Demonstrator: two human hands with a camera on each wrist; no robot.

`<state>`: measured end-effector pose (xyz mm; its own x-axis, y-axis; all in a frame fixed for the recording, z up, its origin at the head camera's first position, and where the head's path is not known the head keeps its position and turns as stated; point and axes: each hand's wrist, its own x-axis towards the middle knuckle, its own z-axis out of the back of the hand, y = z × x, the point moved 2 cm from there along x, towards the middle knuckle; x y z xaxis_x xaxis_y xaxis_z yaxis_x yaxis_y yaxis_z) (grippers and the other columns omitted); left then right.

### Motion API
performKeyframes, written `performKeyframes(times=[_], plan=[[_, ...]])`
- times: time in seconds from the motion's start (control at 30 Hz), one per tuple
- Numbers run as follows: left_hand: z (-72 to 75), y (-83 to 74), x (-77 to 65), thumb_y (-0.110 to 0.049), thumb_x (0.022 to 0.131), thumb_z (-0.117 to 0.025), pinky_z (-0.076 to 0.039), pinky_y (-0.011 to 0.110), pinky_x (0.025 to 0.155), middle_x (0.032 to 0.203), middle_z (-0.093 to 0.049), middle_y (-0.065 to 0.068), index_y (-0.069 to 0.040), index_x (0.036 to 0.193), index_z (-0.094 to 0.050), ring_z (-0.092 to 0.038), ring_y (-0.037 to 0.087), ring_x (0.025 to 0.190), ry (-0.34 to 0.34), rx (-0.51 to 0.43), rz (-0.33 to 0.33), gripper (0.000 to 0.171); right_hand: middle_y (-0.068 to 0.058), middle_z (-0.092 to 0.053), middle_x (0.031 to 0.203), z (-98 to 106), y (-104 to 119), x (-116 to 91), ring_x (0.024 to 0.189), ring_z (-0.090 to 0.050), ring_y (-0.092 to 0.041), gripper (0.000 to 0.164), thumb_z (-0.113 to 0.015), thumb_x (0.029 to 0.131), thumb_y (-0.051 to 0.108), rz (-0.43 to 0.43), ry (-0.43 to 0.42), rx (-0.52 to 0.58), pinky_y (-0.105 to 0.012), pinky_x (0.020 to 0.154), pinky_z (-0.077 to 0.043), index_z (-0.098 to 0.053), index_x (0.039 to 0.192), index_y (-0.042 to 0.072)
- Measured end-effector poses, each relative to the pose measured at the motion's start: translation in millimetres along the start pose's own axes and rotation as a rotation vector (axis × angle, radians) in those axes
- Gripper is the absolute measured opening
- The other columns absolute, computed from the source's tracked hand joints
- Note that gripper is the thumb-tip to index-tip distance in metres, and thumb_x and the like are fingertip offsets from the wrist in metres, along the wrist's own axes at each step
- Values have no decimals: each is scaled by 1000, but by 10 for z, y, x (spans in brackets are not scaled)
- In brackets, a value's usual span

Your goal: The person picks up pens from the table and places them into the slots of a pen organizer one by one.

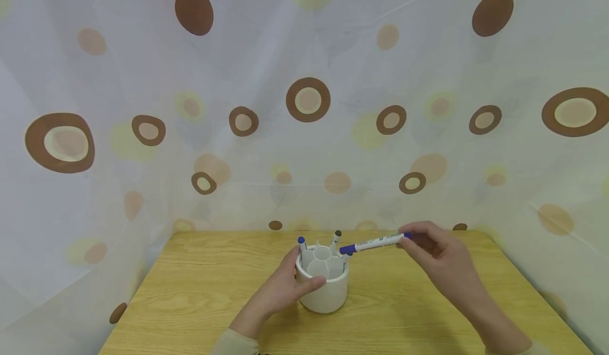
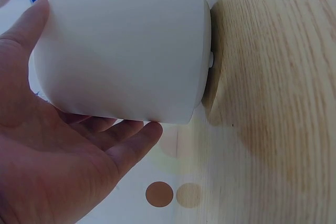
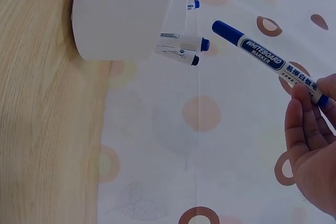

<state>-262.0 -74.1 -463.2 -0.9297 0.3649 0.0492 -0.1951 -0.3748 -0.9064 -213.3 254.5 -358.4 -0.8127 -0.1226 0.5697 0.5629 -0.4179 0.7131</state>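
Note:
A round white pen holder point(image 1: 328, 294) with a divided, petal-like top stands upright on the wooden table. My left hand point(image 1: 285, 286) grips its left side, thumb over the front rim and fingers round the back. In the right wrist view, two blue-ended markers point(image 3: 184, 41) and a dark-ended marker point(image 3: 178, 55) poke out of the holder. My right hand point(image 1: 442, 260) pinches a white whiteboard marker point(image 3: 262, 53) by one blue end. That marker slants slightly downward to the left, its blue cap point(image 1: 348, 249) close to the holder's right rim.
The wood-grain table point(image 1: 204, 286) stretches to both sides of the holder. Behind it hangs a pale sheet point(image 1: 257, 154) with brown, peach and yellow round shapes, which also covers the left and right sides.

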Motion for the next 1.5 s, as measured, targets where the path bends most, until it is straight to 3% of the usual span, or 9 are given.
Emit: performKeyframes(times=[0.17,0.47,1.2,1.5], plan=[[-1,-1,-5,-50,98,-84,-35,72,123,166,-44,24,-7,173,-24,-43,48,153,-4,4,-1,105,-6,-78,106,-119,-14,-18,97,-77,-10,23,-74,104,-3,27,45,15,-19,83,-62,-75,124,9],[1,-2,-4,-50,98,-83,-37,70,123,165,-46,23,-6,172,-26,-45,47,152,-5,15,-16,104,1,-74,114,-314,-88,-61,96,-75,-12,23,-78,104,5,-3,91,-10,-23,79,-63,-76,122,18],[-1,-12,2,-50,99,-82,-37,67,124,163,-48,18,-8,170,-29,-47,41,152,13,-12,-25,98,4,-74,115,-619,-173,-77,96,-75,-10,21,-80,102,6,19,112,-45,-27,88,-64,-78,119,19],[0,-4,-7,-51,99,-82,-38,68,123,164,-47,20,-7,172,-27,-46,43,153,5,-4,-18,101,5,-73,116,-688,-178,-46,99,-75,-11,21,-76,106,10,9,137,-52,-29,88,-64,-78,126,16]])
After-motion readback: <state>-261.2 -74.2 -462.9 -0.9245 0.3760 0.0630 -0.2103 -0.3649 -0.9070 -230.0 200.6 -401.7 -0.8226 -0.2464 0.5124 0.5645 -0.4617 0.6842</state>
